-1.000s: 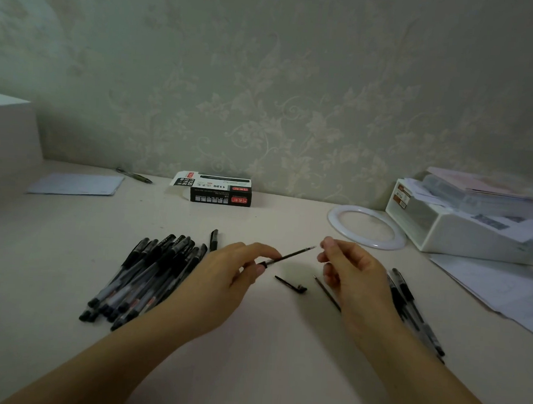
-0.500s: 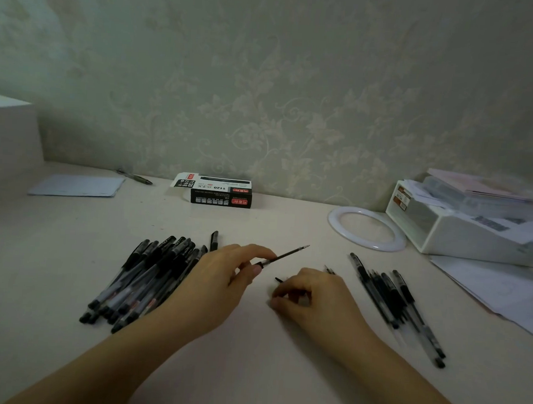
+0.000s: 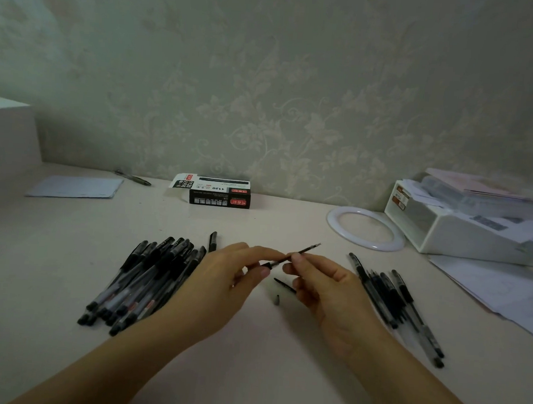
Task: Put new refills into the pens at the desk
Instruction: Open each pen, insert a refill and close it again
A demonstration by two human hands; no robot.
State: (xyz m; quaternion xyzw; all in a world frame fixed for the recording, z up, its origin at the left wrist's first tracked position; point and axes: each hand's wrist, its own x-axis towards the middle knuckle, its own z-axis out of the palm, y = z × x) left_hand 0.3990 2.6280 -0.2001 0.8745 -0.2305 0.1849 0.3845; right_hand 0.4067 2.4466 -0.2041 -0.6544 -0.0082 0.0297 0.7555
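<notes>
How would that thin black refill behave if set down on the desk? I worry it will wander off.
The thin black refill, pinched between the left hand and right hand, looks round and slim, so it would probably roll on the smooth pale desk. It stays straight though held only near one end, so it seems fairly stiff, and likely very light.

Black pens, floral cream wallpaper

White ring lies beside paper-stacked tray.
</notes>
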